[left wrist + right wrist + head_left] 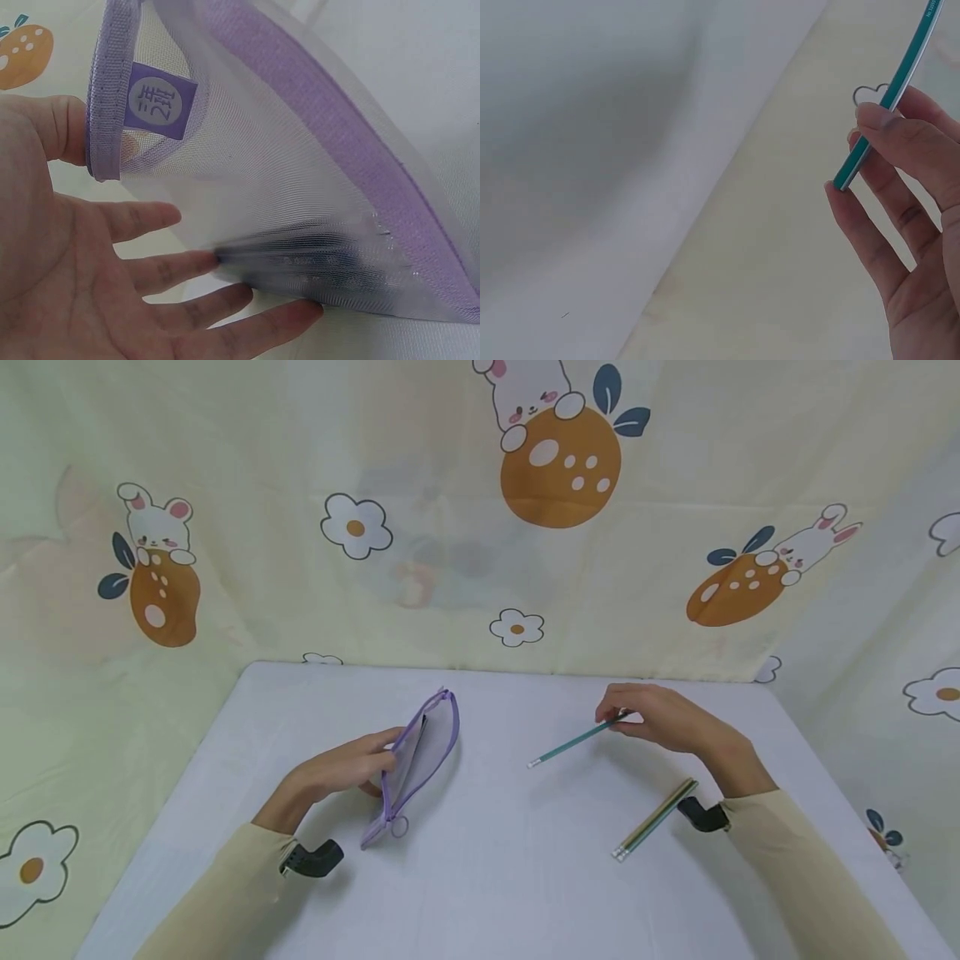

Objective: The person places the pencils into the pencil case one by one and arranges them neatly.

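My left hand (341, 770) holds a purple-trimmed mesh zip pouch (454, 732) by its edge, and the pouch's mouth gapes. In the left wrist view the thumb goes behind the trim, while the other fingers (214, 304) lie along the mesh. Through the mesh, dark slim items (315, 262) show blurred inside. On the right, my right hand (660, 718) pinches a teal pencil (573, 745) near one end, between thumb and fingers. The pencil is raised over the table, its white eraser end pointing left toward the pouch.
Several pencils (654, 822), green and yellowish, lie side by side on the white table (495, 893) below my right wrist. A patterned curtain (435, 460) hangs behind the table and along both sides. Each wrist wears a black camera mount (315, 860).
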`<action>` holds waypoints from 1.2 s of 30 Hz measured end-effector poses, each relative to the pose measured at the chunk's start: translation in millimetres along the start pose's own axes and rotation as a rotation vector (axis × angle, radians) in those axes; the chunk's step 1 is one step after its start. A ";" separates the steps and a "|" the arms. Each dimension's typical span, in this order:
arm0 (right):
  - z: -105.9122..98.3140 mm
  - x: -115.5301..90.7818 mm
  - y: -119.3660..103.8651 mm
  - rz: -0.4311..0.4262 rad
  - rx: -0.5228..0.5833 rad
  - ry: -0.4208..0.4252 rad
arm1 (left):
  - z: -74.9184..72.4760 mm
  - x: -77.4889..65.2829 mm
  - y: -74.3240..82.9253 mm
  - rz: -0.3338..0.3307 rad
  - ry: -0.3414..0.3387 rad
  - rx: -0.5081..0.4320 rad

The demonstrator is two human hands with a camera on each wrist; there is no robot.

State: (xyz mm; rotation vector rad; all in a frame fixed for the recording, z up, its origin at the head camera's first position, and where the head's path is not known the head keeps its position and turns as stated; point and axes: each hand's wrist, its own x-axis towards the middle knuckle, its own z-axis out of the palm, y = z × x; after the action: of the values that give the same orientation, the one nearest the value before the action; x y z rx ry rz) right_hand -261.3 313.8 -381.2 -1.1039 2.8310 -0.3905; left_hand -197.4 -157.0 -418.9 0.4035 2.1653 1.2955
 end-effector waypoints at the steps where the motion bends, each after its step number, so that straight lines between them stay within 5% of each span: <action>1: -1.2 2.9 -2.3 -0.012 0.001 0.006 | 0.0 0.0 0.0 0.000 0.001 0.004; 10: -10.7 28.3 -25.0 -0.137 -0.037 0.087 | 0.5 0.5 -0.4 -0.016 0.011 -0.004; 24: -13.3 75.4 -58.2 -0.290 -0.033 0.099 | 0.7 0.6 -2.1 -0.014 0.011 0.009; 36: -8.0 112.2 -83.9 -0.328 -0.061 0.100 | 0.7 1.6 -2.5 -0.015 0.015 0.017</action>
State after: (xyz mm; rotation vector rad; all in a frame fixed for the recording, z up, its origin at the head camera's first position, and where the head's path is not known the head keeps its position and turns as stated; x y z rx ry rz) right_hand -290.4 180.3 -349.3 -1.6119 2.7602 -0.3927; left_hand -198.2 -156.9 -422.0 0.3846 2.1884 1.2767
